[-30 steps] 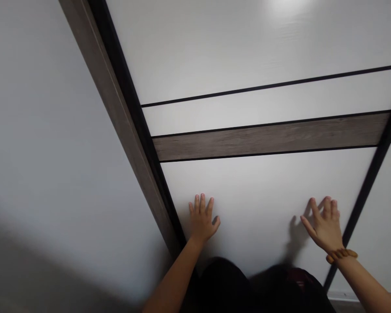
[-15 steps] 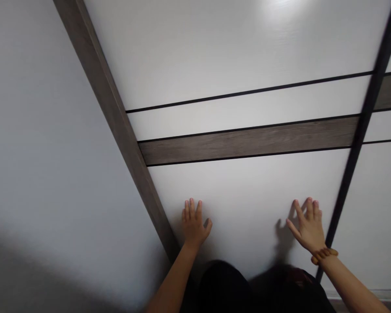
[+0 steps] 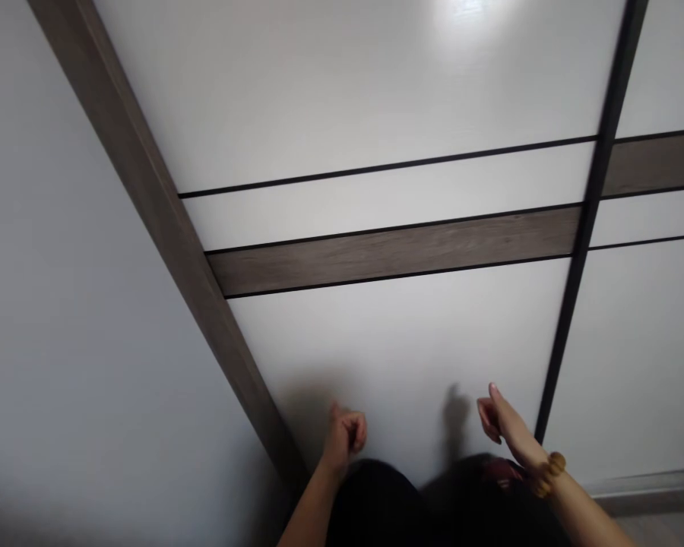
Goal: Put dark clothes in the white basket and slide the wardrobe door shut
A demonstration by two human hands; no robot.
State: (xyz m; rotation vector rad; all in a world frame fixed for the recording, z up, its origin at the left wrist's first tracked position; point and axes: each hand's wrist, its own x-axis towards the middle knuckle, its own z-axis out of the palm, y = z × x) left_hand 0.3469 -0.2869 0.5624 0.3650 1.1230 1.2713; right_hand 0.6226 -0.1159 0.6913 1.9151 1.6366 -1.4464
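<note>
A white sliding door panel with a brown wood-grain band fills the view in front of me. My left hand hangs just off the panel's lower part, fingers curled into a loose fist with nothing in them. My right hand is also off the panel, near its black right edge strip. Its fingers are partly folded, one is stretched upward, and it holds nothing. A beaded bracelet circles my right wrist.
A brown wooden frame post runs diagonally at the panel's left edge, with a plain grey wall beyond it. A second white panel lies to the right. My dark clothing shows at the bottom.
Both hands lay flat with spread fingers on the white panel; now they have come off it and dropped lower, fingers curling in. The dark gap beside the frame post is gone and the panel sits further left.
</note>
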